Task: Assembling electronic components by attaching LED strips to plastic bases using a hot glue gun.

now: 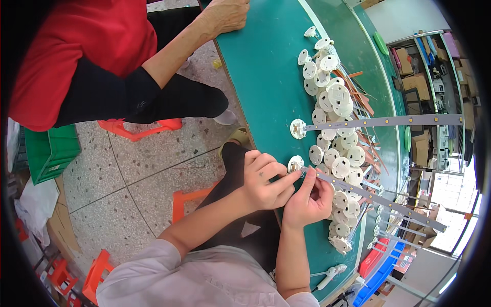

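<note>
- Right of centre: lower LED strip (381,200), its near end pinched in the right hand (309,202).
- Left hand (266,181) beside a white disc (294,163); I cannot tell its grip.
- I would keep the strip steady, unbent.

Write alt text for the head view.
Right hand pinching one end of a long, flat, yellow-dotted grey strip, left hand alongside, near a round white plastic disc; similar discs are heaped on the green tabletop.

Grey strip (378,200) with spaced yellow chips slants right and near, left end beside white disc (293,163).
</note>
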Motion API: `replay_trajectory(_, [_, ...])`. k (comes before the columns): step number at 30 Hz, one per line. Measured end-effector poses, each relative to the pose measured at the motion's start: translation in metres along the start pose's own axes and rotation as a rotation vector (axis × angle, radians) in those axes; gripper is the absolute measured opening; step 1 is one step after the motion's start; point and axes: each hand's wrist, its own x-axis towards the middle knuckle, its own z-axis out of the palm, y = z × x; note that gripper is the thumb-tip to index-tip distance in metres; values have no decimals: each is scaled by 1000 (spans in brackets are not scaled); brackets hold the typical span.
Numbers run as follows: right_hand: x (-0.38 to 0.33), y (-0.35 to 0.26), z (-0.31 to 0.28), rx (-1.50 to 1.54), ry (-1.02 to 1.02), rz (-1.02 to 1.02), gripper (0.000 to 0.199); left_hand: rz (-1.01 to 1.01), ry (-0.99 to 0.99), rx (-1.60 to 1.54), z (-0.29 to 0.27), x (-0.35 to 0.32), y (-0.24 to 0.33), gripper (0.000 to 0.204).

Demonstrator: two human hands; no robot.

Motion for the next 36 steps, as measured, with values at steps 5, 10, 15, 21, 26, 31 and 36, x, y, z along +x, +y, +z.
replay_trajectory(5, [1,-2,-1,-15,-10,-10,12,-3,-19,-7,-2,2,1,35])
replay_trajectory(10, [0,-2,1,-19,-4,-16,12,-14,-27,-3,-3,1,2,28])
replay_trajectory(15, [2,-1,4,5,49,-61,10,-24,-41,-4,-3,2,2,26])
replay_trajectory(21, [5,-5,-1,-38,-19,-23,11,16,-78,-8,-3,8,2,28])
replay_trajectory(26, [0,-6,-23,19,-66,-11,7,-63,-111,-200,-35,41,25,37])
replay_trajectory(31, [-3,-44,-61,384,-150,85,10,-706,-576,-1083,-64,48,53,37])
replay_trajectory(36, [13,-45,-85,237,-108,148,9,-829,-500,-1233,-43,43,66,38])
